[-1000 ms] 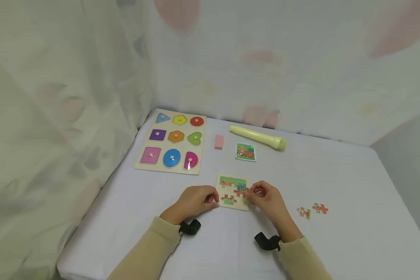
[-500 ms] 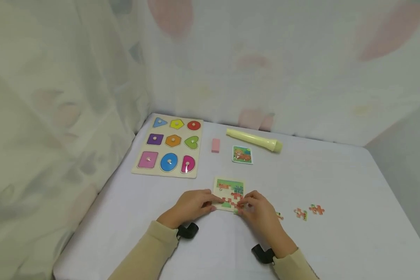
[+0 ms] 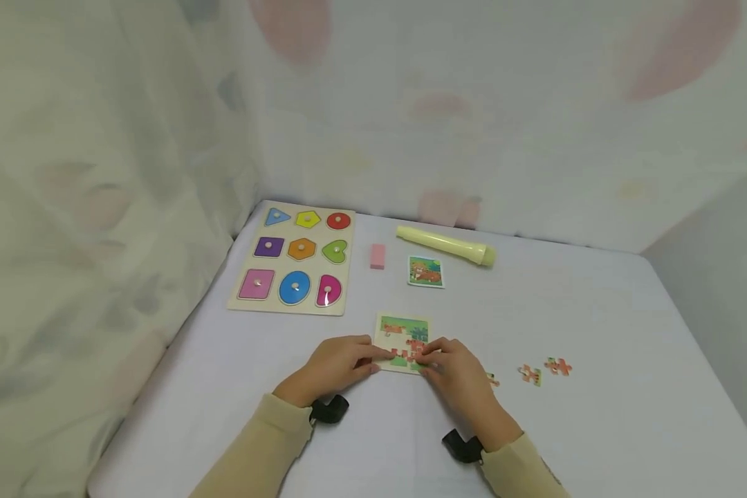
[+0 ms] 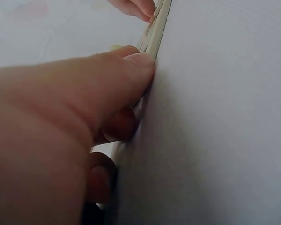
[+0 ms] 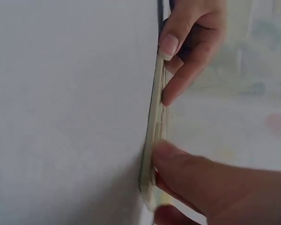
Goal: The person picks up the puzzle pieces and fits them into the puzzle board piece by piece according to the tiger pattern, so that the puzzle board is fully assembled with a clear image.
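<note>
A small square jigsaw board (image 3: 398,341) lies on the table in the head view, partly filled with red and green puzzle pieces. My left hand (image 3: 335,366) holds the board at its near left corner, thumb against the edge and index finger reaching over the top. At the lower right of the board, my right hand (image 3: 459,379) has thumb and fingers around a puzzle piece (image 3: 413,357), which they partly cover. The right wrist view shows the right thumb (image 5: 166,150) low over the board; the piece itself is hard to make out there.
Loose puzzle pieces (image 3: 530,374) lie to the right, one partly behind my right hand. Beyond the board are a tiger picture card (image 3: 426,272), a pink block (image 3: 377,256) and a pale yellow microphone-shaped toy (image 3: 445,243). A shape-peg board (image 3: 286,304) stands back left.
My right hand brought a piece down to the board's lower right, and another piece now sits above it. The left index finger moved onto the board. The head view shifted slightly.
</note>
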The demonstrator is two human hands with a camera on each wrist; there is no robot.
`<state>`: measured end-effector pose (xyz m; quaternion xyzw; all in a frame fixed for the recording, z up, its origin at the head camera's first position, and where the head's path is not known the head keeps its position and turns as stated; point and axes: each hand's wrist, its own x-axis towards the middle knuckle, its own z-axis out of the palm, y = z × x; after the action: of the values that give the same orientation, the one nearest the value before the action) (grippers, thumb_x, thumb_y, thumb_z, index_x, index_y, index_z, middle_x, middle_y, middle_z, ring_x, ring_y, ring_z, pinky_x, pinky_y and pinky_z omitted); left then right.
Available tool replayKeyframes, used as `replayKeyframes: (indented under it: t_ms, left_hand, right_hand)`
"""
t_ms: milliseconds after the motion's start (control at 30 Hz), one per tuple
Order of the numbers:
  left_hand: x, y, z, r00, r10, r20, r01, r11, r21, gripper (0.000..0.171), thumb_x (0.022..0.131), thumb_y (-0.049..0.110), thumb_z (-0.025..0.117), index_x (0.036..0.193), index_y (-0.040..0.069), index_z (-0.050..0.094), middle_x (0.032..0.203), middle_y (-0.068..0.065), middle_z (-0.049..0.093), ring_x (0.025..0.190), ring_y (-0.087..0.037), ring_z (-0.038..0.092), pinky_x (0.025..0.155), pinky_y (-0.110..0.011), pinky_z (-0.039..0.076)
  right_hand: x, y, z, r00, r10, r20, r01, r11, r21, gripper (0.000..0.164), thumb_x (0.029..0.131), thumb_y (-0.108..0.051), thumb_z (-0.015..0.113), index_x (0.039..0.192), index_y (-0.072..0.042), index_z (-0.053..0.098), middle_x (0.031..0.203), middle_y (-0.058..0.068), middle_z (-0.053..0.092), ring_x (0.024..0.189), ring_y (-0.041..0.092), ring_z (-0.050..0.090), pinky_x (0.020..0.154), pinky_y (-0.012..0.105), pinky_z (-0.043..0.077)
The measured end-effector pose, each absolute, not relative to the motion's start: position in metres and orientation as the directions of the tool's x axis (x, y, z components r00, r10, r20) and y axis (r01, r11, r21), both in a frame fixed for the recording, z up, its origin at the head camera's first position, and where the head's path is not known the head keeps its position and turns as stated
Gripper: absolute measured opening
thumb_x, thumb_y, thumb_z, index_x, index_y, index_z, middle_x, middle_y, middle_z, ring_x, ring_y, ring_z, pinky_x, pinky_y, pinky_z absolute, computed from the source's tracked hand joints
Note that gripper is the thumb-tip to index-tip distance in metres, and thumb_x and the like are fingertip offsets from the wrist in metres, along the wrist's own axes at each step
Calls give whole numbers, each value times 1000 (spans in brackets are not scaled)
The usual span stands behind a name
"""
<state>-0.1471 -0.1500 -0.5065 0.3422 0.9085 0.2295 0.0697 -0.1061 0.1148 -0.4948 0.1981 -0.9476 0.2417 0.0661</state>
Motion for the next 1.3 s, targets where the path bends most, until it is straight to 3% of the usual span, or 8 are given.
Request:
replayKeyframes:
  t_ms: [133, 300, 433, 600, 833, 1167, 1300]
  left_hand:
    - [-147, -148, -508, -743, 669, 29, 607, 656, 449, 35, 102, 31, 72, 136, 32, 72, 88, 13, 55, 71, -5, 46, 62, -24, 39]
    - [-146, -149, -509, -729, 683, 51, 636, 648, 418, 36, 102, 31, 71, 138, 33, 71, 87, 11, 52, 70, -6, 45, 61, -24, 37]
    - [-146, -150, -507, -724, 689, 45, 642, 648, 410, 37, 102, 32, 70, 140, 33, 69, 88, 10, 52, 71, -6, 44, 61, -25, 37]
    - [-145, -150, -507, -725, 688, 38, 641, 653, 404, 38, 102, 33, 70, 140, 33, 69, 87, 9, 51, 70, -6, 44, 61, -24, 36]
    - [-145, -148, -508, -719, 694, 25, 651, 660, 375, 40, 103, 33, 69, 143, 36, 66, 88, 8, 51, 71, -8, 43, 61, -25, 36]
    - [-144, -146, -509, -703, 711, 33, 676, 652, 343, 42, 105, 32, 66, 146, 37, 63, 96, 4, 57, 75, -9, 45, 64, -26, 38]
    - [-144, -146, -509, -694, 719, 43, 693, 651, 311, 42, 105, 30, 66, 147, 37, 62, 95, 3, 56, 74, -10, 44, 64, -26, 37]
  right_hand:
    - [-97, 116, -492, -880, -426, 210, -472, 834, -285, 30, 87, -15, 87, 116, -11, 81, 120, 0, 70, 103, 22, 63, 87, 40, 55]
    - [-90, 115, -494, -882, -437, 177, -468, 859, -206, 43, 91, -23, 84, 132, -15, 74, 135, 0, 67, 113, 24, 61, 92, 47, 52]
    - [-87, 112, -494, -880, -446, 164, -467, 876, -122, 46, 92, -27, 83, 134, -14, 72, 138, 0, 65, 115, 26, 60, 91, 50, 52]
    - [-83, 112, -491, -870, -466, 161, -473, 881, -10, 45, 94, -30, 81, 135, -16, 71, 138, -3, 65, 109, 23, 60, 86, 43, 50]
    - [-84, 122, -495, -825, -541, 165, -546, 837, 18, 48, 93, -29, 81, 139, -23, 67, 143, -3, 63, 108, 21, 61, 84, 42, 49]
    - [-92, 133, -490, -772, -621, 137, -627, 779, -2, 50, 94, -30, 80, 141, -20, 66, 143, 0, 63, 112, 24, 61, 89, 45, 50]
    - [-96, 135, -488, -729, -665, 163, -659, 746, 95, 46, 94, -30, 80, 138, -23, 66, 142, -2, 63, 107, 23, 59, 85, 43, 49]
